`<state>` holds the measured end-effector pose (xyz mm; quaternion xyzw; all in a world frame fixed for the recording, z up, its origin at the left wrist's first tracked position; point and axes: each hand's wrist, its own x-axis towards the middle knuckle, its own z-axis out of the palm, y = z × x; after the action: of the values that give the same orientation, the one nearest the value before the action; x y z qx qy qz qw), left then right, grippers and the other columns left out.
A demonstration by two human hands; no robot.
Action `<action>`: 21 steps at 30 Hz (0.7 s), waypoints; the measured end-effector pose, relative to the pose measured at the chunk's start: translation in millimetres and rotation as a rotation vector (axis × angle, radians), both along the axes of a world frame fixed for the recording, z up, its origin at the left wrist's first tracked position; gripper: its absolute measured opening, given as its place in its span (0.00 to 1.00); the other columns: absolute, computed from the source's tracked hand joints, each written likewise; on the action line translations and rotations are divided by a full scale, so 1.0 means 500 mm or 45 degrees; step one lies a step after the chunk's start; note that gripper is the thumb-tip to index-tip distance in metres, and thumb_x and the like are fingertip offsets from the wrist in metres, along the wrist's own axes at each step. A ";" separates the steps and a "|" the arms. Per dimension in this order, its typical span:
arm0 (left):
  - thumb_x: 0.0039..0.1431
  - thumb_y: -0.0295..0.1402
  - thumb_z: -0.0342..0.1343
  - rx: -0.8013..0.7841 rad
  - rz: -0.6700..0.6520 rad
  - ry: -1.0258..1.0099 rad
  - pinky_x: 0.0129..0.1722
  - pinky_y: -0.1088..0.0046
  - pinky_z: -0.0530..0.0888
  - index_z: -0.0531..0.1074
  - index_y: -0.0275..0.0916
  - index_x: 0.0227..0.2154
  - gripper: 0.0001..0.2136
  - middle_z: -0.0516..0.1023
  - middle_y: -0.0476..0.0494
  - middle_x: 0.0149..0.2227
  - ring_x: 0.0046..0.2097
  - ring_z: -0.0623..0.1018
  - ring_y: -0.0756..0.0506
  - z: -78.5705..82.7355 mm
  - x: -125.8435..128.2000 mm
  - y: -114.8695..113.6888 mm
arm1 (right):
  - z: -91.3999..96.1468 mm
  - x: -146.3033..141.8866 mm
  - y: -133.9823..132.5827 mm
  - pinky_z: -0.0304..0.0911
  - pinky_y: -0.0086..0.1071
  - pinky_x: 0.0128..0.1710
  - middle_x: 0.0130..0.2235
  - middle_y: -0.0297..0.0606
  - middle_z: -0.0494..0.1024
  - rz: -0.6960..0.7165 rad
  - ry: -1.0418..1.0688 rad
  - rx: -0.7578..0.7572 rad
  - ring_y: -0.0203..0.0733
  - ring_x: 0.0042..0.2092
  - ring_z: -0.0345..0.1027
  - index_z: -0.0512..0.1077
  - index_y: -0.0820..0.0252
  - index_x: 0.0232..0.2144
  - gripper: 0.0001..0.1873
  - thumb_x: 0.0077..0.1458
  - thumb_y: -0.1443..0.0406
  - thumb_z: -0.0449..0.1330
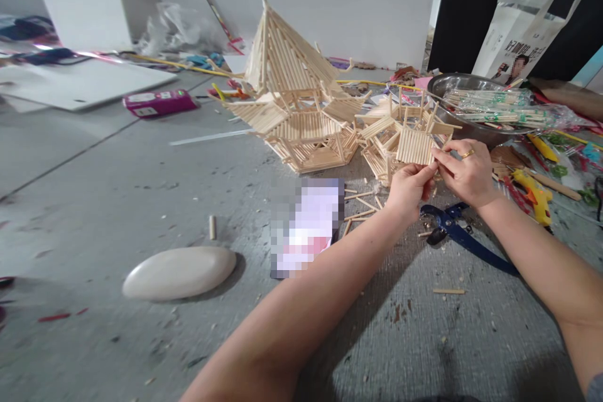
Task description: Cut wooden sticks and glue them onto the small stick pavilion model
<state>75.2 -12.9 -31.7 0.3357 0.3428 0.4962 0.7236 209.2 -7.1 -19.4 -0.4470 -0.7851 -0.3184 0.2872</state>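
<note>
Stick model (406,139) of pale, round rods sits between two and three o'clock from the view's centre, one flat slatted panel (415,149) tilted. Left hand (412,184) and right hand (467,171) meet at its lower right corner, fingertips close together; whether they pinch anything, I cannot tell. Beyond, toward twelve, rises a larger pagoda (288,66) with steep ribbed roof. Toward two, a shiny metal bowl (502,136) holds plastic-wrapped stick bundles (499,117); behind stands a white handled bag (511,41).
</note>
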 end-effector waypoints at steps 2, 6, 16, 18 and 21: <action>0.45 0.35 0.60 -0.001 0.005 0.004 0.14 0.80 0.51 0.61 0.36 0.17 0.13 0.63 0.56 0.13 0.14 0.58 0.58 0.000 0.001 0.001 | -0.001 0.000 0.000 0.54 0.36 0.39 0.35 0.39 0.74 0.007 -0.002 -0.008 0.43 0.39 0.61 0.74 0.53 0.38 0.12 0.55 0.63 0.52; 0.45 0.33 0.59 0.014 -0.008 0.028 0.14 0.79 0.51 0.63 0.36 0.17 0.11 0.62 0.56 0.13 0.14 0.58 0.58 0.002 -0.001 0.002 | -0.002 0.001 0.000 0.54 0.37 0.40 0.36 0.39 0.73 -0.002 -0.005 -0.052 0.43 0.40 0.61 0.73 0.53 0.39 0.13 0.55 0.63 0.51; 0.43 0.29 0.59 0.052 -0.101 -0.019 0.14 0.79 0.52 0.66 0.35 0.19 0.07 0.60 0.56 0.13 0.14 0.58 0.58 0.004 -0.008 0.000 | -0.004 0.009 0.001 0.56 0.37 0.39 0.37 0.39 0.74 0.028 -0.016 -0.007 0.44 0.40 0.61 0.72 0.55 0.40 0.13 0.53 0.65 0.52; 0.44 0.31 0.59 0.035 -0.096 -0.019 0.14 0.78 0.52 0.64 0.35 0.17 0.09 0.61 0.56 0.13 0.14 0.59 0.58 0.006 -0.008 0.001 | -0.005 0.008 0.002 0.57 0.37 0.39 0.37 0.39 0.74 0.040 -0.015 0.009 0.44 0.40 0.62 0.72 0.55 0.40 0.13 0.53 0.65 0.52; 0.47 0.35 0.58 0.019 -0.082 0.025 0.14 0.78 0.52 0.62 0.36 0.16 0.13 0.63 0.54 0.14 0.14 0.59 0.58 0.009 -0.006 0.004 | -0.006 0.003 0.003 0.57 0.37 0.40 0.36 0.39 0.74 0.043 0.008 -0.002 0.43 0.40 0.63 0.73 0.56 0.38 0.12 0.53 0.65 0.52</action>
<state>72.1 -10.9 -27.3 0.3569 0.3352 0.4719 0.7332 210.9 -5.7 -22.5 -0.4349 -0.7918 -0.3117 0.2945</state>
